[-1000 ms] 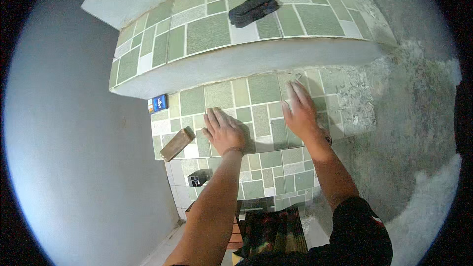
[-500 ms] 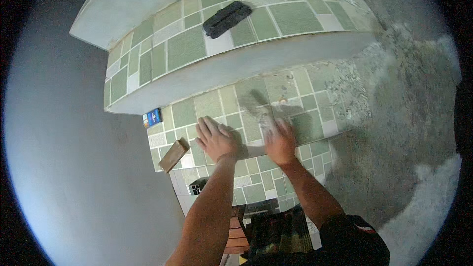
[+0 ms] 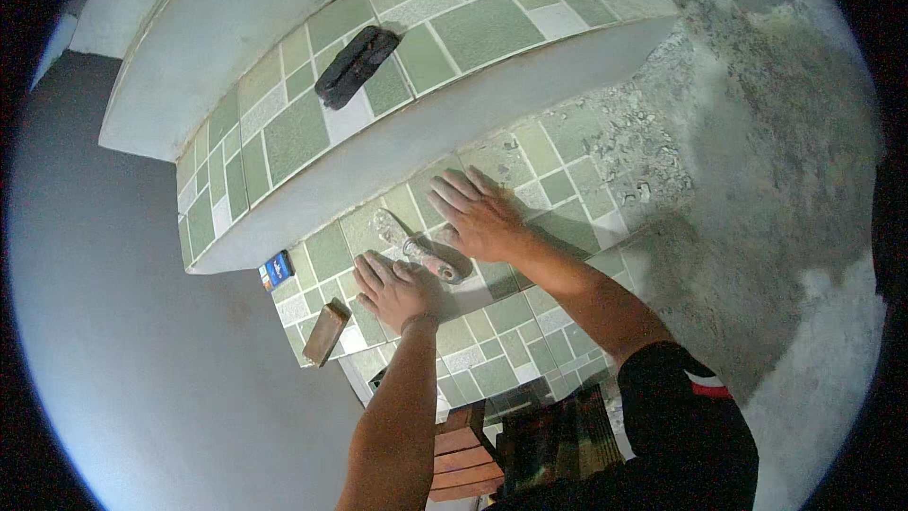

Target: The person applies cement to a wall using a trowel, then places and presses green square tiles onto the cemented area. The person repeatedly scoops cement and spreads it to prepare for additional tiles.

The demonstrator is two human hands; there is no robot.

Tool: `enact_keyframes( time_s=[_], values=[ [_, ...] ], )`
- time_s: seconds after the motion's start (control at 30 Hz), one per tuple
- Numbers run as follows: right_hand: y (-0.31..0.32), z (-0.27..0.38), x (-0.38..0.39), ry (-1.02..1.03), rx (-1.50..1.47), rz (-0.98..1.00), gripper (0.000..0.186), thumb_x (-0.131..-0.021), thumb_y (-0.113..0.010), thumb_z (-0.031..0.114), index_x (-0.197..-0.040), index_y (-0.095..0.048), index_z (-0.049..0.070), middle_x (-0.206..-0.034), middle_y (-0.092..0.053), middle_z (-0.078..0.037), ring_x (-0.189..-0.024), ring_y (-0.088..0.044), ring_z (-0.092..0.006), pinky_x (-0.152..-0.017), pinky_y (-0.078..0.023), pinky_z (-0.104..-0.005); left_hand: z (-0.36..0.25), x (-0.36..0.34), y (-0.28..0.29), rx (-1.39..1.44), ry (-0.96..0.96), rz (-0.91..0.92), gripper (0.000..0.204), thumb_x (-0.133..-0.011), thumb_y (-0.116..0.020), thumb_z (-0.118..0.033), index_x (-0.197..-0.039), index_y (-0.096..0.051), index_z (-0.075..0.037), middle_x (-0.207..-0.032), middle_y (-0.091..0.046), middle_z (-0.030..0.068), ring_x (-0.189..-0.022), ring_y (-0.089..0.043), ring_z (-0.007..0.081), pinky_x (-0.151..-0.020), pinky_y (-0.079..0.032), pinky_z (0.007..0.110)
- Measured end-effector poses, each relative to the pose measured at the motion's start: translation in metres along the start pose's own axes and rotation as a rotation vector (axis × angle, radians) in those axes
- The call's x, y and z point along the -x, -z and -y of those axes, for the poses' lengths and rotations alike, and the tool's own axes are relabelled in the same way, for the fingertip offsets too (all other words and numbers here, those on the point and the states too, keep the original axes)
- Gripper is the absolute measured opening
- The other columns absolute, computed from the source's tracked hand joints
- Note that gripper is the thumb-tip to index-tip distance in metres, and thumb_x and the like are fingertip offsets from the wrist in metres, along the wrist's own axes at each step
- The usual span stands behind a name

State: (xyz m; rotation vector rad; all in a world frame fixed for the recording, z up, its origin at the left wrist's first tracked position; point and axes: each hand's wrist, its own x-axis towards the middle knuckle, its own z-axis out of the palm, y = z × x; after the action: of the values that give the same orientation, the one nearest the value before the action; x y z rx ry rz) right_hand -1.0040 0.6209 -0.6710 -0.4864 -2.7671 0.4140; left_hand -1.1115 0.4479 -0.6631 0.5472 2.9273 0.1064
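Here, left to right on a green-tiled step [image 3: 328, 251]: a brown block [image 3: 326, 332]; the left hand [image 3: 396, 292], palm down, fingers slightly spread; a white-dusted hand tool [image 3: 417, 250] lying between the hands; the right hand [image 3: 480, 220], palm down, fingers apart.

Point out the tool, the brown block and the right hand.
Tool [image 3: 419, 252]: head view, middle of its length.
Brown block [image 3: 326, 332]: head view, middle of its top.
Right hand [image 3: 484, 222]: head view, its back.
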Motion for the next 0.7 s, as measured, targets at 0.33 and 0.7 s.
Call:
enact_keyframes(
  time_s=[0.33,0.7],
  values=[
    [0.046,-0.117,0.076,-0.348,0.174,0.005,0.077,-0.099,-0.059,0.045,-0.153,-0.04,-0.006,-0.165,-0.033,-0.021,-0.155,-0.026,-0.037,-0.128,-0.016,-0.0553,0.001,-0.001,-0.003,-0.062,-0.01,-0.028,0.062,-0.108,-0.03,-0.04,-0.165,-0.028,-0.014,-0.173,-0.021,0.0051,-0.16,-0.015,0.0266,-0.128,-0.015,0.053],
    [0.024,0.013,0.051,-0.216,0.034,0.147,0.079,-0.1,-0.055,0.053,-0.156,-0.039,-0.001,-0.167,-0.03,-0.022,-0.157,-0.025,-0.0372,-0.128,-0.014,-0.0552,0.006,-0.006,-0.009,-0.1,-0.032,-0.044,0.062,-0.109,-0.029,-0.043,-0.164,-0.029,-0.017,-0.173,-0.021,0.004,-0.16,-0.017,0.0255,-0.128,-0.017,0.055]
  ],
)
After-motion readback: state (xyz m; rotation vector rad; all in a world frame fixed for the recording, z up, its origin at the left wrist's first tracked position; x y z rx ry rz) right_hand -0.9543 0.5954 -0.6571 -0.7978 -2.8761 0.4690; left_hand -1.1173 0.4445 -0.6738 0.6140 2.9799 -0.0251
